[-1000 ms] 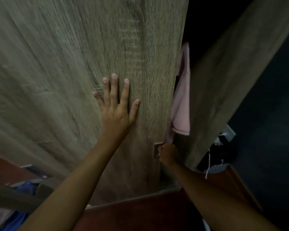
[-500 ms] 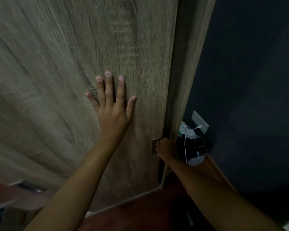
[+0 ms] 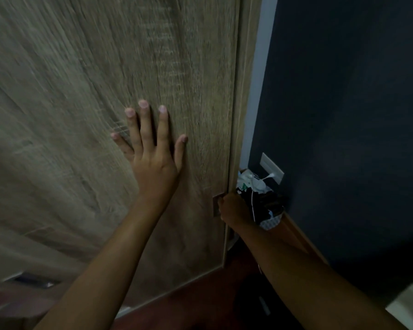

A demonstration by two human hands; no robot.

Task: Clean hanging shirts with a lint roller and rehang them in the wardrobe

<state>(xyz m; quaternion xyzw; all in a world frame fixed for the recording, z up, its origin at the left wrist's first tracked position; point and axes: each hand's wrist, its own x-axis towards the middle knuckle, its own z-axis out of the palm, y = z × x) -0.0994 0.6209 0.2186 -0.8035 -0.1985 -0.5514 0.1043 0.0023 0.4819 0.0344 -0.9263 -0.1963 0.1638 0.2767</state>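
A wood-grain wardrobe door [image 3: 81, 115] fills the left and middle of the view, flush against the wardrobe's side frame [image 3: 244, 91]. My left hand [image 3: 153, 153] lies flat on the door with straight, spread fingers. My right hand [image 3: 231, 207] is curled round the small metal handle [image 3: 216, 206] at the door's right edge. No shirt and no lint roller can be seen; the wardrobe's inside is hidden behind the door.
A dark blue wall [image 3: 343, 115] stands on the right, with a white socket plate [image 3: 271, 171] and a plugged-in cable. A bag of dark and white items [image 3: 262, 203] sits below it. Dark red floor [image 3: 200, 303] runs along the bottom.
The door has swung from ajar to against the frame, hiding the pink shirt seen inside one second ago. Both hands kept their places on the door and handle.
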